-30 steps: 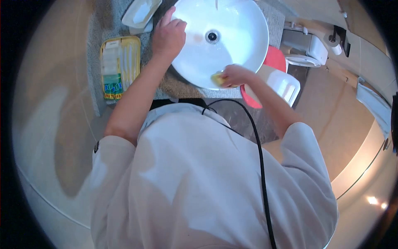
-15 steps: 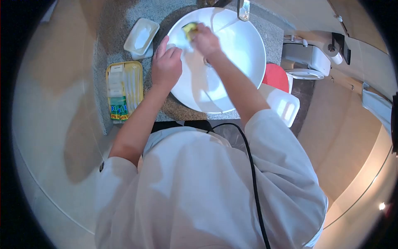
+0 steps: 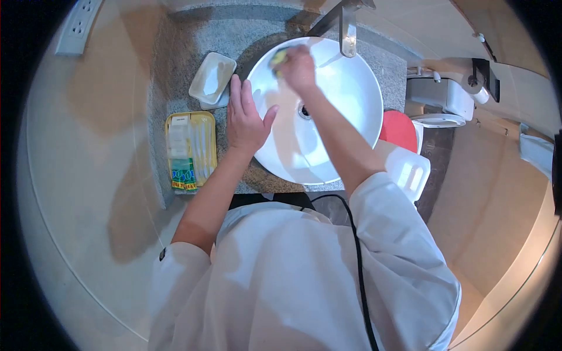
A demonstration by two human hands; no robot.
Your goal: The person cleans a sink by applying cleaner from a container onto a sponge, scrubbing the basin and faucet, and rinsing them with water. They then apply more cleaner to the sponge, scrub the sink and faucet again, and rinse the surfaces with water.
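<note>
The left hand (image 3: 246,120) lies flat, fingers spread, on the near-left rim of the white basin (image 3: 351,99); farther in, the right hand (image 3: 300,67) pinches a yellow sponge (image 3: 278,57) against the far wall beside the faucet (image 3: 348,29); a wet rim could let the bracing palm slip.

Bathroom, likely a hotel or guest room. Round white vessel basin (image 3: 345,99) sits on a speckled granite counter (image 3: 187,64), metal faucet (image 3: 346,29) over its far rim. White toilet (image 3: 442,99) to the right, toilet-roll holder (image 3: 483,79) on the wall beside it. Yellow amenity tray (image 3: 190,149) with wrapped sachets and a white soap dish (image 3: 212,79) on the counter. Wall outlet (image 3: 79,26) at upper left; beige tiled walls.
</note>
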